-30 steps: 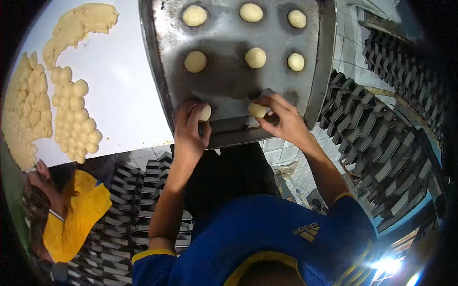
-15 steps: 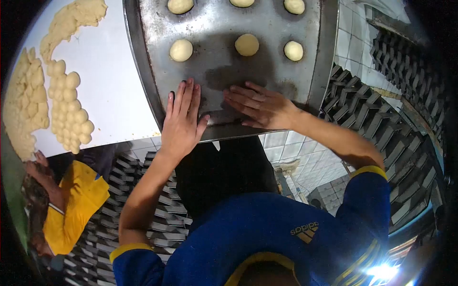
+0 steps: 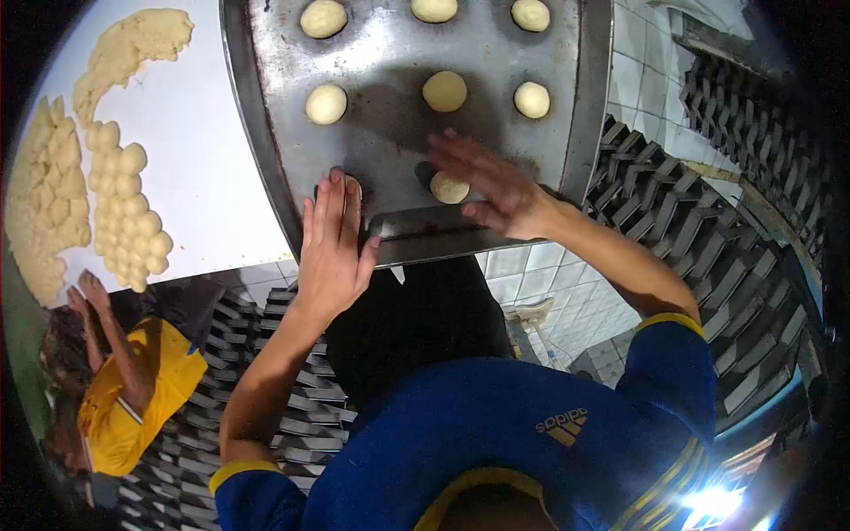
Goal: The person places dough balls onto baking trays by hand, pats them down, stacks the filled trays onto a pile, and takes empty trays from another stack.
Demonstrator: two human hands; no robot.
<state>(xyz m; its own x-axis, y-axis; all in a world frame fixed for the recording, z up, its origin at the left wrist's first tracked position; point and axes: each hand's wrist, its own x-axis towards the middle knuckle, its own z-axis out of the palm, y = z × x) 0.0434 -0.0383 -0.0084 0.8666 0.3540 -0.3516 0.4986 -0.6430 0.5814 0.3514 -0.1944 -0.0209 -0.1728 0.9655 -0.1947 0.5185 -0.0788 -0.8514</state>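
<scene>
Several pale dough pieces lie in rows on a metal tray [image 3: 390, 146]. My left hand [image 3: 335, 239] rests flat, fingers stretched, over a dough piece [image 3: 355, 188] at the tray's near left; only its edge shows. Slightly blurred, my right hand [image 3: 491, 186] hovers with fingers extended beside and partly above another dough piece [image 3: 449, 188] in the near row. Farther up the tray, a round piece [image 3: 326, 104], a middle piece [image 3: 444, 91] and a right-hand piece [image 3: 532, 100] form the second row.
On the white table [image 3: 199, 159] at the left lie a cluster of dough balls [image 3: 128, 203], a long dough strip [image 3: 133, 44] and more dough [image 3: 44, 195]. A co-worker in yellow [image 3: 142, 398] is at the lower left. Stacked dark metal pieces [image 3: 682, 239] stand right.
My right hand has lifted off its dough piece, exposing it. My left hand's fingers still lie over theirs. Both hands opened since the earliest frame. The co-worker's hands have moved up beside the table.
</scene>
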